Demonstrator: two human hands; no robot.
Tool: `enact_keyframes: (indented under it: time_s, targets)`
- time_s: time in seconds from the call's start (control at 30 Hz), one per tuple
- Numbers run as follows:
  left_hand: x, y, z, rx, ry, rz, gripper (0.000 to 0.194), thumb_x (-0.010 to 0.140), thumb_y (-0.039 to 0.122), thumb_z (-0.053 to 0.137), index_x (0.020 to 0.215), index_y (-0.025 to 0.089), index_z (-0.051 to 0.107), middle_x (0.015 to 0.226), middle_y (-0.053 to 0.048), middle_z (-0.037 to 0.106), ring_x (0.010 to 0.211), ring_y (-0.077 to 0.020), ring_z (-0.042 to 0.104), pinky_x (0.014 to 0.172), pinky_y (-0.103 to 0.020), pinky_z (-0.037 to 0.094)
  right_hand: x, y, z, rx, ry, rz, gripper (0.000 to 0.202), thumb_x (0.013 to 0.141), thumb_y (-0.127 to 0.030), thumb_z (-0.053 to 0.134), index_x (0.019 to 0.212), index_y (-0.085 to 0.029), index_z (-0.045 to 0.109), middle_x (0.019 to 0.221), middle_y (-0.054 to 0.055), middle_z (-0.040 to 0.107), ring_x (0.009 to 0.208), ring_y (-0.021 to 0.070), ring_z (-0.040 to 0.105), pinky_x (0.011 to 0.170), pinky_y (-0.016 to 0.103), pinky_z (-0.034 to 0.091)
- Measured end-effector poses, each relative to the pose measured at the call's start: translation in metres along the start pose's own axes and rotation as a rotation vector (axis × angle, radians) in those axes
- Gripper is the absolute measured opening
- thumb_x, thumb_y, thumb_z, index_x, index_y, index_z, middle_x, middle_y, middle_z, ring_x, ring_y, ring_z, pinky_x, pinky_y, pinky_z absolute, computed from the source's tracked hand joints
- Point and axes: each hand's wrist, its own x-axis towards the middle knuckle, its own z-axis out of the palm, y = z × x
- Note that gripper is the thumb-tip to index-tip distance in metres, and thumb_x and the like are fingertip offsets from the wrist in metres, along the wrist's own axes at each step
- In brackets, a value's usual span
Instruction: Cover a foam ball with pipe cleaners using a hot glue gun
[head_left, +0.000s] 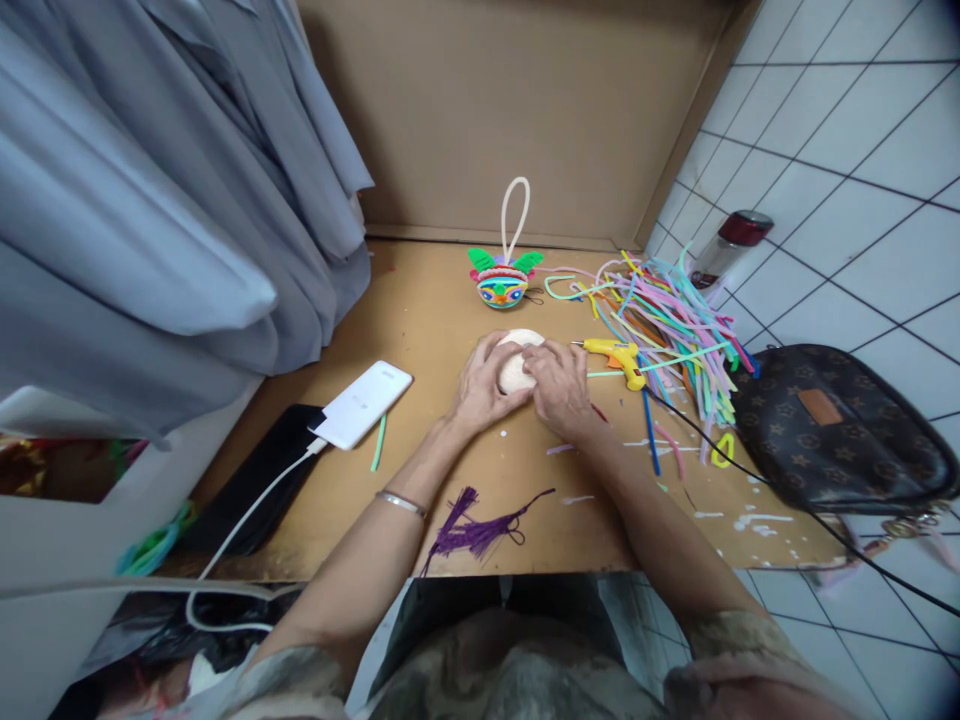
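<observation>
Left hand (480, 385) holds a pale cream, rounded piece (516, 376), right hand (559, 388) curled against its right side, grip unclear; likely light, stiff, best held around its edge.

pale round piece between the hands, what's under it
Brown tabletop shows around the pale round piece; what lies under it is hidden by the piece itself, the left hand and right hand. Whether it touches the tabletop is unclear.
</observation>
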Motion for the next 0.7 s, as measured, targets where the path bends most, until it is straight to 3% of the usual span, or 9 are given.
enact_keyframes:
  time_s: [0.17, 0.47, 0.6, 0.7]
  targets:
    - [-0.0011, -0.0030, 0.0022, -0.033, 0.066, 0.042, 0.069, 0.088, 0.060, 0.074, 0.138, 0.024, 0.045, 0.143, -0.016, 0.058, 0.132, -0.0312, 0.063, 0.110, -0.051, 0.056, 0.0012, -0.0009, -0.0027, -0.032, 0.022, -0.039, 0.029, 0.094, -0.005, 0.045, 0.106, -0.020, 0.068, 0.122, 0.012, 0.077, 0.119, 0.0268, 0.058, 0.100, 0.042, 0.034]
    - [-0.0012, -0.0013, -0.0015, 0.018, -0.032, -0.042, 0.063, 0.089, 0.062, 0.073, 0.137, 0.025, 0.057, 0.147, -0.016, 0.053, 0.136, -0.0324, 0.060, 0.113, -0.052, 0.055, -0.0006, -0.0015, -0.0010, 0.012, -0.036, 0.018, 0.031, 0.094, -0.006, 0.045, 0.109, -0.021, 0.068, 0.127, 0.012, 0.076, 0.121, 0.0281, 0.058, 0.104, 0.045, 0.035]
    - [0.0001, 0.0007, -0.0030, -0.013, -0.027, -0.063, 0.062, 0.088, 0.062, 0.074, 0.136, 0.024, 0.059, 0.147, -0.016, 0.053, 0.137, -0.0329, 0.059, 0.115, -0.053, 0.053, -0.0017, -0.0012, 0.0005, 0.123, 0.031, 0.052, 0.029, 0.088, -0.006, 0.046, 0.105, -0.022, 0.064, 0.124, 0.011, 0.077, 0.121, 0.0277, 0.060, 0.104, 0.045, 0.039]
    - [0.0009, 0.0010, -0.0042, -0.036, -0.018, -0.078, 0.063, 0.087, 0.063, 0.074, 0.134, 0.024, 0.060, 0.146, -0.016, 0.053, 0.138, -0.0330, 0.059, 0.117, -0.053, 0.052, -0.0021, -0.0021, 0.0017, 0.311, 0.098, 0.176, 0.031, 0.081, -0.006, 0.047, 0.103, -0.024, 0.059, 0.121, 0.010, 0.077, 0.120, 0.0273, 0.063, 0.105, 0.046, 0.043]
